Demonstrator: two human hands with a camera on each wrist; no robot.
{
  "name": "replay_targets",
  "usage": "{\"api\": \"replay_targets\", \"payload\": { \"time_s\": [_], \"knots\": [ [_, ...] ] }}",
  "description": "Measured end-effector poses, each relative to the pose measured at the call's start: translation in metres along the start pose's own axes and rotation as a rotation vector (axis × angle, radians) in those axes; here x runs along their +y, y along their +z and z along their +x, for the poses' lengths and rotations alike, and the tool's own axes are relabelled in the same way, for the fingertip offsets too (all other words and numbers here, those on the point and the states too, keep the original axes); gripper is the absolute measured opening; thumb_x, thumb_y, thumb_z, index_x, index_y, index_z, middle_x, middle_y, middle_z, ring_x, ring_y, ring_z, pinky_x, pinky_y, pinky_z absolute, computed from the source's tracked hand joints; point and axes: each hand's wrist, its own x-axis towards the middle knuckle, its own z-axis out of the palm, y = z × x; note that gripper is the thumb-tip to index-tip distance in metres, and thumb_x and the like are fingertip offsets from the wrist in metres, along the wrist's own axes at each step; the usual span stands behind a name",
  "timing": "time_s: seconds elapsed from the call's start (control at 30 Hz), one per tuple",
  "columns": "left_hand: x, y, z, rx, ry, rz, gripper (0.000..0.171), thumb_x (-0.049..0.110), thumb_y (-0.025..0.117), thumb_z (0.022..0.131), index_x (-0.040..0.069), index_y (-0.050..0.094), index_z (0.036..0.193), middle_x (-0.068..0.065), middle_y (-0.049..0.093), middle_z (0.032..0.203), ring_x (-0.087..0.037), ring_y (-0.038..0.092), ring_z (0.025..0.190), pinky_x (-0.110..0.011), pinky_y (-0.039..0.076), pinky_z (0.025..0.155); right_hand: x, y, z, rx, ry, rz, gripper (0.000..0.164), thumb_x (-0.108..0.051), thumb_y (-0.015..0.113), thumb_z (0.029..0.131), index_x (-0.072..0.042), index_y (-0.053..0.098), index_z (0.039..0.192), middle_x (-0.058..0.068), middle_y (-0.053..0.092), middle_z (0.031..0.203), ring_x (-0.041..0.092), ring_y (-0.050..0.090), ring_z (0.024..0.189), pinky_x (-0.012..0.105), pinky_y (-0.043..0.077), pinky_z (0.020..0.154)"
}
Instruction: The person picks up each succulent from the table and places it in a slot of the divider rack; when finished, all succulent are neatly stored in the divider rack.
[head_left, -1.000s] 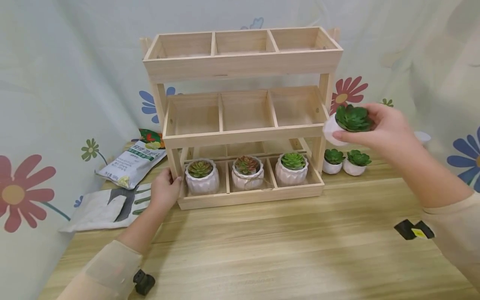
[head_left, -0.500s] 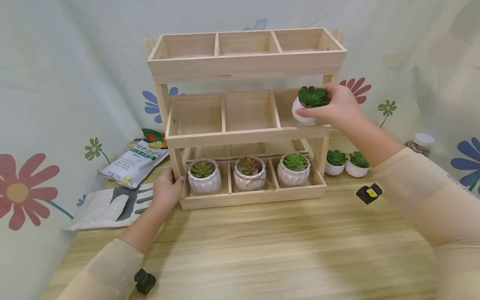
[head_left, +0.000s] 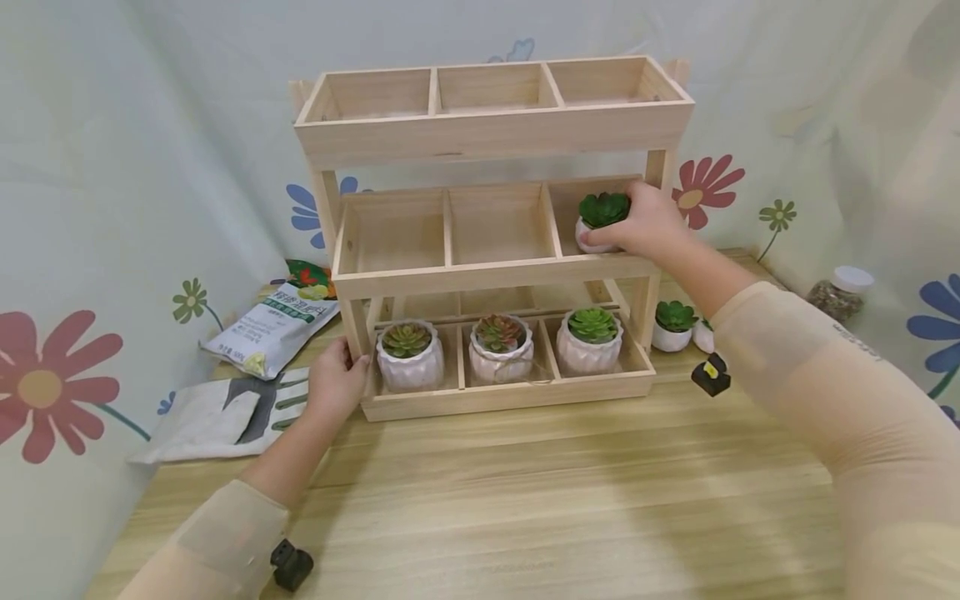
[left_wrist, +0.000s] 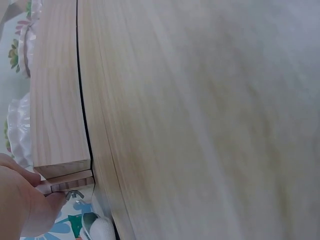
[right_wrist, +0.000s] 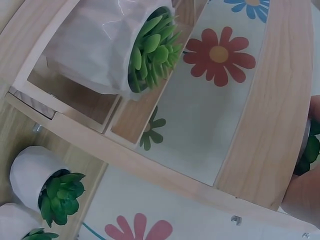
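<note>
A three-tier wooden plant shelf (head_left: 491, 271) stands on the table, each tier split into three compartments. My right hand (head_left: 651, 223) grips a small white pot with a dark green succulent (head_left: 602, 212), held low inside the right compartment of the middle tier. In the right wrist view only some leaves (right_wrist: 311, 147) show beside the fingers. My left hand (head_left: 335, 382) pinches the shelf's left side edge near the bottom tier; the left wrist view shows thumb and fingers around that wooden edge. In the bottom tier sit three larger white pots with succulents, one per compartment, including a bright green one (head_left: 591, 340).
Two small potted succulents, one in front (head_left: 673, 327), stand right of the shelf, partly behind my right forearm. Farther right is a lidded jar (head_left: 842, 293). At left lie a printed bag (head_left: 273, 327) and white-and-grey gloves (head_left: 202, 421).
My right hand has carried the small potted succulent leftward from outside the shelf, then down into the middle tier's right compartment. The left hand keeps its hold on the shelf's side.
</note>
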Motion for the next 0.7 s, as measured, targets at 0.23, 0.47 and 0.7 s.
{"api": "replay_targets", "payload": {
  "time_s": [0.23,0.47,0.7],
  "knots": [
    [-0.0002,0.0012,0.0008,0.005,-0.004,0.002,0.040,0.007,0.052,0.094,-0.009,0.044,0.130,-0.028,0.054,0.123,-0.038,0.053,0.113,-0.044,0.046,0.094,0.0007,0.0008,-0.0002,-0.022,0.006,-0.026,0.079,-0.040,0.078,0.071,0.005,0.045,0.127,0.022,0.051,0.120,0.034,0.048,0.105,0.050,0.044,0.090],
    [-0.0013,0.0025,0.0017,0.019,-0.004,0.015,0.040,0.007,0.052,0.094,-0.008,0.044,0.131,-0.027,0.054,0.124,-0.036,0.052,0.115,-0.043,0.045,0.095,-0.0016,-0.0007,-0.0022,-0.068,0.035,-0.087,0.081,-0.044,0.076,0.072,0.008,0.041,0.124,0.023,0.050,0.116,0.035,0.047,0.103,0.051,0.044,0.088],
    [-0.0005,0.0026,0.0012,0.014,-0.006,0.009,0.040,0.006,0.051,0.094,-0.009,0.044,0.131,-0.028,0.052,0.126,-0.037,0.052,0.115,-0.043,0.045,0.095,-0.0006,-0.0037,-0.0048,-0.098,0.039,-0.061,0.088,-0.052,0.076,0.069,0.004,0.041,0.127,0.019,0.049,0.118,0.032,0.045,0.101,0.048,0.045,0.086]
  ]
}}
